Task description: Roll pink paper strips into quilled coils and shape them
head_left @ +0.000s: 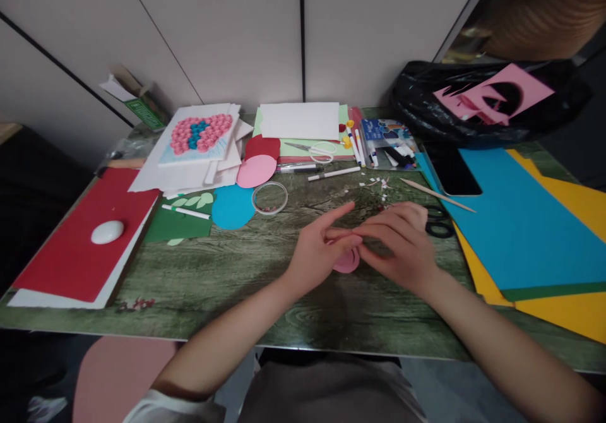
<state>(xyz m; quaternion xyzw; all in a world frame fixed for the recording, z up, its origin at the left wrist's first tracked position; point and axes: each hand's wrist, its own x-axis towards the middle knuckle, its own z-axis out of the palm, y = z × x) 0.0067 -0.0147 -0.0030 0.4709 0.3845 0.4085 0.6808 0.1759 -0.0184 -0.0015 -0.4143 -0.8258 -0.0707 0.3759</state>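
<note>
A pink paper piece with curved cut lines, like a spiral strip [348, 261], hangs below my fingers over the middle of the table. My left hand [315, 251] pinches it between thumb and fingers, one finger stretched out forward. Fingertips of my right hand [402, 240] meet the left ones at the paper's upper edge, closed in a pinch. Whatever lies right between the fingertips is hidden. Black-handled scissors [439, 222] lie just beyond my right hand, partly covered by it. A pointed wooden stick [438, 194] rests farther forward, near small white paper scraps [383, 184].
Blue sheets [534, 221] and a phone [452, 169] lie right, below a black plastic bag [411, 104]. A tape roll [269, 198], a blue paper circle [233, 208] and white scissors [322, 152] lie ahead. At left are red paper [71, 246] and a pink-and-blue flower picture [201, 136].
</note>
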